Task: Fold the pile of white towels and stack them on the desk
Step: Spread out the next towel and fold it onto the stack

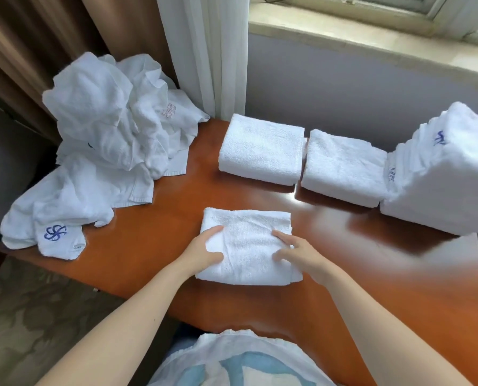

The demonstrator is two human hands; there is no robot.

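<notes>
A folded white towel [247, 246] lies on the reddish-brown desk [148, 246] in front of me. My left hand [203, 252] grips its left edge, thumb on top and fingers around the side. My right hand [299, 253] rests on its right part with fingers spread and pressing down. A crumpled pile of white towels [104, 135] with blue and pink embroidered logos covers the desk's far left corner. Two folded towels lie side by side at the back, one [261, 151] left of the other [343, 165]. A tall stack of folded towels [444, 174] stands at the right.
White curtains [204, 51] and a brown drape [37, 51] hang behind the desk. A windowsill [371, 32] runs along the grey wall at the back. Patterned carpet [23, 316] lies to the left below the desk edge.
</notes>
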